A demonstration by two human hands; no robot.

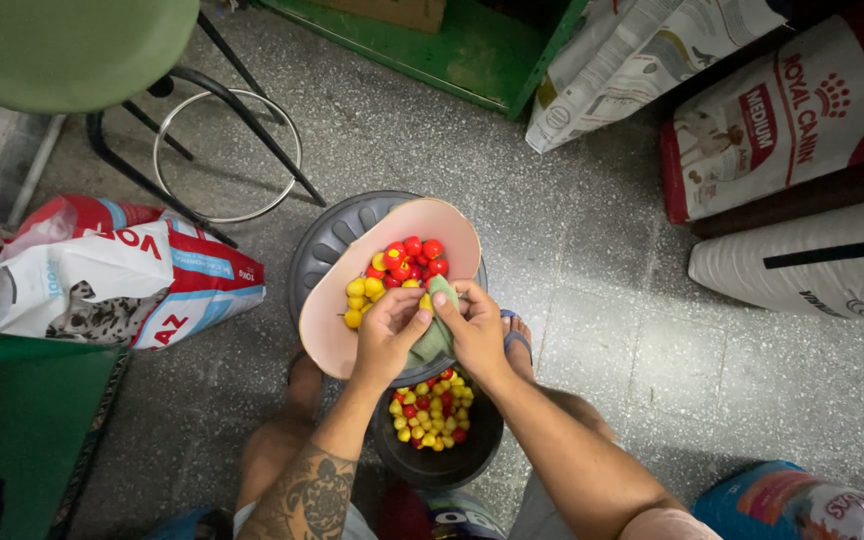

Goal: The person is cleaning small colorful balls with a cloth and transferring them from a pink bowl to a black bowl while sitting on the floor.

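Note:
A pale pink bowl [452,228] lies tilted on an upturned dark grey lid or basin [324,245] and holds several small red and yellow round fruits [399,270]. My left hand [388,335] and my right hand [474,330] meet over the bowl's near rim, both gripping a small green cloth [439,322]. A yellow fruit shows between my left fingers and the cloth. Below my hands, between my legs, stands a black bucket [477,450] with more red and yellow fruits [430,408].
A green-seated stool [72,45] with black legs and a metal ring stands at top left. Large printed feed sacks [112,275] lie left; more sacks [782,110] stack at the right. A green shelf base [472,55] is at the top. The floor is speckled grey.

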